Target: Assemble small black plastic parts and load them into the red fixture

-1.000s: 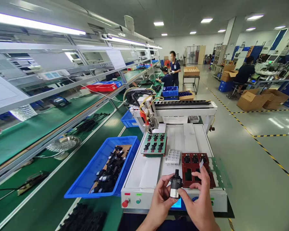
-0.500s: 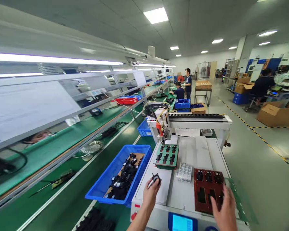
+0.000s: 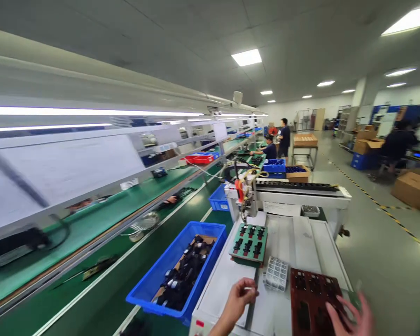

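One white machine with a gantry across its far end (image 3: 303, 242) is spread out on the near right, and to its left a blue bin (image 3: 157, 308) is loosely filled with dark parts. On the machine's near right, a red tray (image 3: 310, 294) is seen, partly cut off by the lower edge of view. Farther left, a green fixture (image 3: 243, 257) is loaded with two rows of three. The right hand (image 3: 352, 317) is held over the tray's right side, thumb and fingers parted; no firm hold can be made out through the blur. The left hand (image 3: 241, 298) is held over the machine bed, its fingers curled near the thumb; whether anything is pinched cannot be told. Black parts (image 3: 315, 282) are seated in the tray's far row, so those seats are best left unbumped and the tray kept level.
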### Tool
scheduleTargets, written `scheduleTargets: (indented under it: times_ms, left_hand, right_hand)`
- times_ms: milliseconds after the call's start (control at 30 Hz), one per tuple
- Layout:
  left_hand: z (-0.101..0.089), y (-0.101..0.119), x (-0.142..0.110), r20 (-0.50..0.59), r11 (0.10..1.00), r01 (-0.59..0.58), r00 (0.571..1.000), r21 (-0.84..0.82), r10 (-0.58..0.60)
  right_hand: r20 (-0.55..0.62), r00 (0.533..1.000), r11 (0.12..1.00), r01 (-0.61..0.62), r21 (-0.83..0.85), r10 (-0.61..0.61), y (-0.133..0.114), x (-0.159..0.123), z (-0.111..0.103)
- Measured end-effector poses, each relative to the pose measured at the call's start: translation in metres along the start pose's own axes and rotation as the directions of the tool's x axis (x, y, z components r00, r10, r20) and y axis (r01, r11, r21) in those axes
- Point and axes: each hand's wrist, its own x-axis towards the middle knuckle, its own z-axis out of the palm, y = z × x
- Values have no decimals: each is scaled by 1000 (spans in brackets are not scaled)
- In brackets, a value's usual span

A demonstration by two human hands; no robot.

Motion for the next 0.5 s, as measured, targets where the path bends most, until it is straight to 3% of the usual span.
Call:
scheduleTargets:
  times_ms: [67,167,233,300,433,500]
  left_hand:
    - [40,-14,-26,280,999,32,959,41,-42]
    - [82,-16,-54,563,998,46,825,30,-55]
    - [97,-13,-63,613,998,61,788,15,-57]
    - [103,-11,-68,626,995,98,777,-10,-70]
    - [94,-9,-79,674,926,311,733,-215,-90]
    - [88,-4,-85,678,879,381,729,-285,-95]
  right_hand:
    - [102,993,992,-64,106,53,-41,-9,13]
    - [193,979,965,-112,237,66,-85,-20,38]
    - [222,972,955,-132,264,72,-100,-25,49]
    - [235,969,948,-143,284,75,-109,-29,53]
    - [313,948,930,-163,330,55,-115,-39,50]
    - [311,950,945,-112,307,11,-116,-43,45]
